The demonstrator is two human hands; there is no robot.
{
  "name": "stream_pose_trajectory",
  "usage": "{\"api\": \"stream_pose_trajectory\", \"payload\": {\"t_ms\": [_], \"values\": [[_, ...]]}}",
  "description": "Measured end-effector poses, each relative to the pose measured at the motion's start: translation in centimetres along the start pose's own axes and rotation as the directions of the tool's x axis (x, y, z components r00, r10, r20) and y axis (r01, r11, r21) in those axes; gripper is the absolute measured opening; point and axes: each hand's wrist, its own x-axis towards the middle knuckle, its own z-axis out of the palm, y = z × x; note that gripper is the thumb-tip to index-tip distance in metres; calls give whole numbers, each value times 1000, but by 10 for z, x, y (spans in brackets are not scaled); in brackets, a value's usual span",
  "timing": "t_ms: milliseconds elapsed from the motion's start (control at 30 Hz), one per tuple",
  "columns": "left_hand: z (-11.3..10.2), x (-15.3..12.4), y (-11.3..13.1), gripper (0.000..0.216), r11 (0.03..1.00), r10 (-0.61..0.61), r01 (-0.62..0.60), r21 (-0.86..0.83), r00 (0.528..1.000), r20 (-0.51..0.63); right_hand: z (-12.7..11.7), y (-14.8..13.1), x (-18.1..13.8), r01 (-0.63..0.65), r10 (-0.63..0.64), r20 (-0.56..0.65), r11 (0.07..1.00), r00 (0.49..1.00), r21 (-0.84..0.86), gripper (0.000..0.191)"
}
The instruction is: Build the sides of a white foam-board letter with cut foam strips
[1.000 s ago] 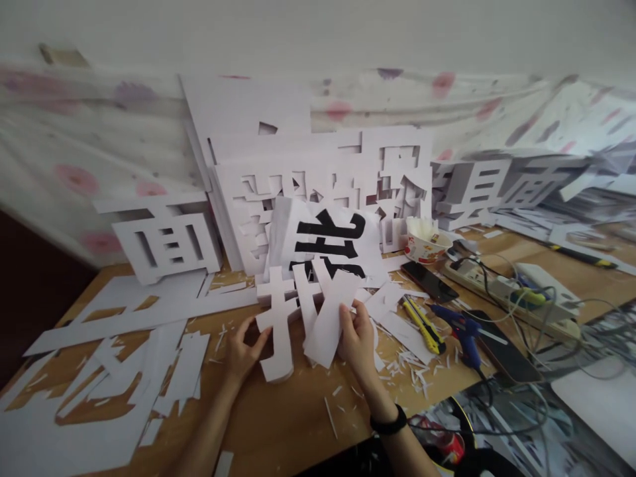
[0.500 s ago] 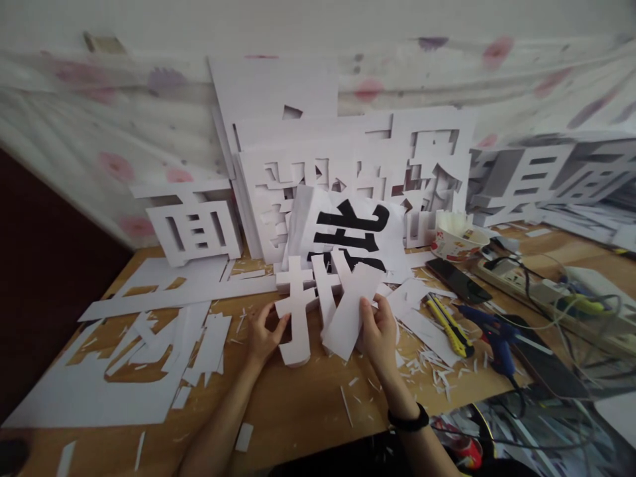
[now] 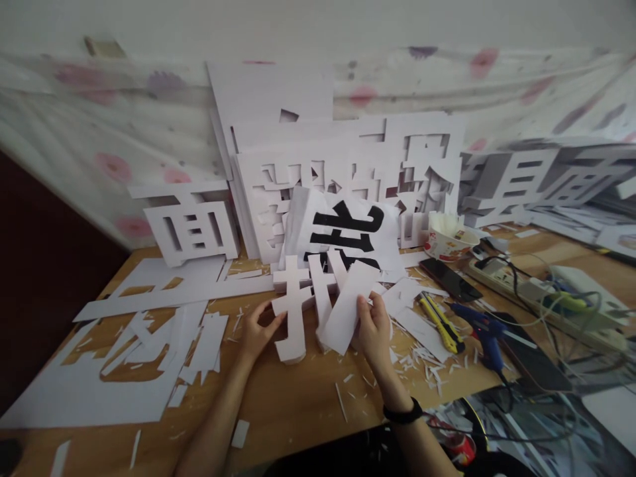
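Observation:
A white foam-board character [image 3: 296, 311] stands on the wooden table in front of me. My left hand [image 3: 258, 331] is at its left edge, thumb and forefinger closed about the tip of a side stroke. My right hand [image 3: 373, 328] pinches a flat white board strip [image 3: 342, 318] by its right edge. That strip leans at a slant in front of the character's right part, hiding some of it. Behind them a paper sheet with a printed black character [image 3: 345, 232] is propped up.
Cut-out boards [image 3: 248, 199] lean on the wall, beside a finished white character [image 3: 193, 232]. On the right are a paper bowl [image 3: 450, 245], a phone [image 3: 450, 279], a yellow utility knife [image 3: 441, 323], a blue glue gun [image 3: 484, 334] and cables. Offcuts [image 3: 114, 391] lie left.
The view has shifted slightly, so everything sits a little further left. Both hands keep nearly the same places on the white pieces.

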Motion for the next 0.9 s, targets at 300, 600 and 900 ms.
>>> {"api": "stream_pose_trajectory", "payload": {"t_ms": [300,600,900], "values": [[-14,-4,-3,61,997,-55,59,-47,995,81,-2,2,0,-7,7,20,1000,1000,-10,37],[-26,33,49,48,957,231,-218,190,972,-49,-2,3,0,-19,20,51,1000,998,-19,39],[73,89,78,60,538,54,-351,766,922,384,-3,0,-1,0,3,48,998,999,-69,38]]}}
